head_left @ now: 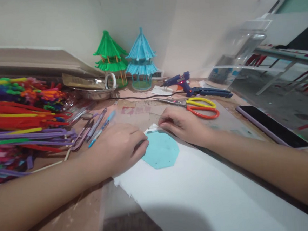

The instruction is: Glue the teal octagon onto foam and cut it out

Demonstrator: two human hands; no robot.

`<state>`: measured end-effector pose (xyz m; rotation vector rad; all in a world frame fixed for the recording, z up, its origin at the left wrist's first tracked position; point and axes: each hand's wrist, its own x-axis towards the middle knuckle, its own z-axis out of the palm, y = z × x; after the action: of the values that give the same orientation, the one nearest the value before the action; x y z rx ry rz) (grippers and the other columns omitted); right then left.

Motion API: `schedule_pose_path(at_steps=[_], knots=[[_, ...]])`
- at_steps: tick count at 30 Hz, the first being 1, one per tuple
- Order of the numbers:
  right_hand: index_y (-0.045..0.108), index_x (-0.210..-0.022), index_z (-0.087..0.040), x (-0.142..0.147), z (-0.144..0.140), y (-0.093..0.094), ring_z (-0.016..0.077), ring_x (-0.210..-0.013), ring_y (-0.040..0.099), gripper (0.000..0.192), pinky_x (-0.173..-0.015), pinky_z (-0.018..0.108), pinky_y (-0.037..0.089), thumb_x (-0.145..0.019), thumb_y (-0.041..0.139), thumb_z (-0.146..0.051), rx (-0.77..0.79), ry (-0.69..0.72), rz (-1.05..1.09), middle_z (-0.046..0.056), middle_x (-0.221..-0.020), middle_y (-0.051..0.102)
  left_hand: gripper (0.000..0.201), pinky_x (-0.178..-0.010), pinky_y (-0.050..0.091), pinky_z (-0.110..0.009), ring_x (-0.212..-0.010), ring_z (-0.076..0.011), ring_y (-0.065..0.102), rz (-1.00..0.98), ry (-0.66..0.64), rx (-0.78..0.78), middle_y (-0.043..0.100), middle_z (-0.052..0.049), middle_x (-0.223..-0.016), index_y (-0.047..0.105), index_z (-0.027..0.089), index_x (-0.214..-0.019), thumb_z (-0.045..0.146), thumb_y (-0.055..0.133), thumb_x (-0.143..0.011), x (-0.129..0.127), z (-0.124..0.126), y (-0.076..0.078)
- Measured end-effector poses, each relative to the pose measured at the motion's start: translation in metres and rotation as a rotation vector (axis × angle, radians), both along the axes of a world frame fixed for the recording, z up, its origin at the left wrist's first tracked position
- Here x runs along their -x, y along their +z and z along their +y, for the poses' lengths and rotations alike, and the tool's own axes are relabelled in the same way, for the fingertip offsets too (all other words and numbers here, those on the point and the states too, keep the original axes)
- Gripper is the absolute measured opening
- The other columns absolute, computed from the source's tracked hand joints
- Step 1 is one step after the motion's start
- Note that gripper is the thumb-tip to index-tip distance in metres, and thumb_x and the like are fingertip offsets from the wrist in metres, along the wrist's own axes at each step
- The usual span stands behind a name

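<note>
1. At the far left of the table (72,226) lies a thick heap of pipe cleaners (19,118) in red, purple, yellow and green, untouched by either hand; a few pens (98,128) lie just to the right of it.
2. The left hand (119,146) rests palm down on the left edge of a turquoise octagon (161,151), fingers curled over and pressing it flat; its grip is nearly closed and holds nothing I can make out beyond the edge of that piece.
3. The octagon lies flat on a white sheet (202,196) near the middle of the table, between the two hands. It is already cut to shape and shows a few small dark dots near its corners, which I judge to be marks or holes for posts.
4. The right hand (183,125) sits at the far edge of the octagon, thumb and forefinger pinched shut on something thin and pale; it is too small to name.
5. Behind the hands stand a green pavilion (110,58) and a blue pavilion (141,58), both finished. Held against them, this piece looks like a bare base: no posts, no roof, so most of the build seems left.
6. To the right lie scissors (198,107) and a glue gun (191,86), set down, and a phone (272,126) further right.
</note>
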<state>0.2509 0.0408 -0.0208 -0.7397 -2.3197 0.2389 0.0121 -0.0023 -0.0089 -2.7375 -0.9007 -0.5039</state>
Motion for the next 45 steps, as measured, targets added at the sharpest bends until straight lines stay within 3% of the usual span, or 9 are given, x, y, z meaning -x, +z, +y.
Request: schedule_pose_path(at_steps=[13, 25, 45], knots=[[0.062, -0.085, -0.018, -0.0042, -0.0021, -0.0066, 0.0165, -0.075, 0.062, 0.014, -0.065, 0.027, 0.047, -0.095, 0.052, -0.015, -0.097, 0.001, -0.047, 0.006, -0.081, 0.067, 0.032, -0.069, 0.044, -0.036, -0.072, -0.0227, 0.066, 0.016, 0.006, 0.024, 0.072, -0.006, -0.074, 0.069, 0.016, -0.078, 0.024, 0.045, -0.097, 0.0001, -0.0002, -0.0011], [0.062, -0.086, -0.018, -0.0032, -0.0011, -0.0093, 0.0164, -0.078, 0.062, 0.014, -0.067, 0.028, 0.046, -0.095, 0.053, -0.015, -0.051, 0.014, -0.050, 0.005, -0.085, 0.069, 0.032, -0.068, 0.045, -0.036, -0.071, -0.0221, 0.065, 0.026, 0.014, 0.005, 0.073, -0.005, -0.075, 0.070, 0.017, -0.079, 0.025, 0.045, -0.096, -0.0004, 0.0001, -0.0005], [0.062, -0.086, -0.019, 0.0010, -0.0044, -0.0106, 0.0169, -0.080, 0.062, 0.015, -0.069, 0.028, 0.049, -0.097, 0.052, -0.017, -0.119, 0.017, -0.026, 0.005, -0.083, 0.066, 0.036, -0.066, 0.044, -0.037, -0.068, -0.0227, 0.064, 0.020, 0.008, 0.012, 0.071, -0.006, -0.072, 0.068, 0.016, -0.074, 0.026, 0.042, -0.097, -0.0003, 0.0005, -0.0004]])
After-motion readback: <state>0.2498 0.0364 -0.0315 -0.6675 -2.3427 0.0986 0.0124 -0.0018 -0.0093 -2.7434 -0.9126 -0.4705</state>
